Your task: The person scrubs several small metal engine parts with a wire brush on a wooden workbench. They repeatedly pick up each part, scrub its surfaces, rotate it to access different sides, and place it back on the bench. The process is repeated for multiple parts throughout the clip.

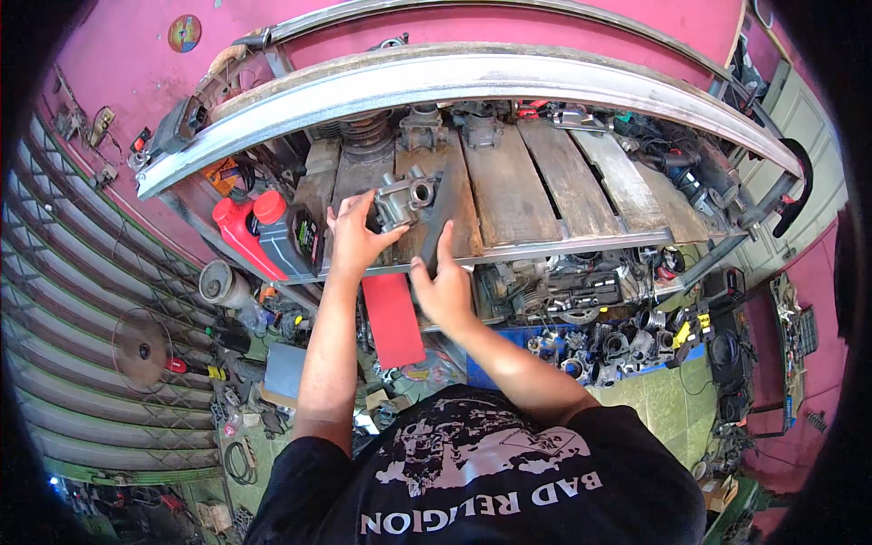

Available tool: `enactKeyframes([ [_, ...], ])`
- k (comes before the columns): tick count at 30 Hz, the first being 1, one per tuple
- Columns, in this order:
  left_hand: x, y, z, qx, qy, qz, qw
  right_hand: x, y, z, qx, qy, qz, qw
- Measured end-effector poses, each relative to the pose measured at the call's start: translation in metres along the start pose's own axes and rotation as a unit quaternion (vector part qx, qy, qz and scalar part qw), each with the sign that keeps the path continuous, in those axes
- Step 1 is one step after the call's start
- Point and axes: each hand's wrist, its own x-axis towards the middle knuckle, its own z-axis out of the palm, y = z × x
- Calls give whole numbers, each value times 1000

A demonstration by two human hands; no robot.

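My left hand (pixel 360 238) is closed around a grey cast-metal carburetor body (pixel 400 202) just above the bench planks. Its round bore faces the right side, and short stubs rise from its top. My right hand (pixel 445 289) pinches a dark, flat strip (pixel 440 213) between thumb and forefinger. The strip slants upward beside the carburetor body; I cannot tell whether it is sandpaper or another sheet. Beneath my hands, at the bench's front edge, hangs a flat red panel (pixel 394 320).
Two similar metal bodies (pixel 424 129) (pixel 481 130) stand farther back on the plank bench (pixel 518 195). A red bottle (pixel 243 238) and a black bottle with a red cap (pixel 289 238) are at the left. Several metal parts (pixel 618 345) lie on a blue sheet below right. A metal beam (pixel 472 74) crosses overhead.
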Motion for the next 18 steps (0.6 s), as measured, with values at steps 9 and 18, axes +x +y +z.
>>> enactKeyframes([
  [9, -7, -2, -5, -16, -28, -14, 999, -31, -30, 5, 21, 0, 46, 999],
  [18, -9, -3, 2, -44, 5, -13, 999, 25, -10, -19, -19, -31, 24, 999],
])
